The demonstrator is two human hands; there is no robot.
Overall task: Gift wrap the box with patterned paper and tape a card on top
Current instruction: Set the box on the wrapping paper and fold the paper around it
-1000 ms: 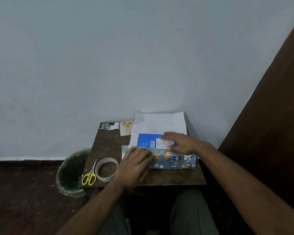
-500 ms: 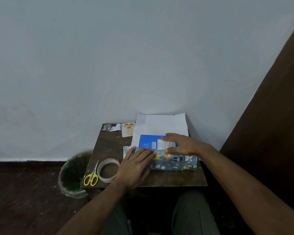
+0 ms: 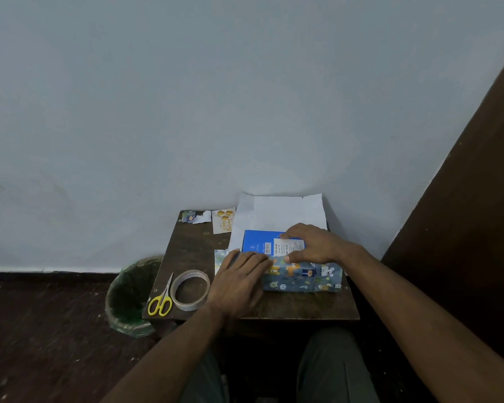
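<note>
Nearest: both forearms reached forward over the knees to a small dark wooden tabletop [image 3: 288,306].

Left hand [image 3: 239,282] lay flat, fingers straight and together, pressing the near flap of the patterned paper [image 3: 301,276] down at the box's near left edge. Nothing was gripped in it.

Right hand [image 3: 314,245], just beyond and to the right of the left, rested palm-down on top of the blue box [image 3: 259,242]. Fingers were extended across the white label; the thumb touched the upper edge of the folded paper. Not curled round anything.

The box sat between and under the two hands, on the paper. Its near side was covered by the flap, blue with small cartoon animals. Its top remained bare blue.

Left of the left hand, close by: a roll of clear tape [image 3: 190,290] lying flat. Just left of that, yellow-handled scissors [image 3: 161,301], blades pointing away, near the tabletop's left edge.

Beyond the right hand: the white underside of the paper spread out and rose against the wall.

Beyond the left hand, at the far left part of the tabletop: a small card [image 3: 224,221] with gold balloons, and past it a torn scrap of paper [image 3: 197,217].

On the floor, left of the tabletop: a green waste bin [image 3: 128,298].
</note>
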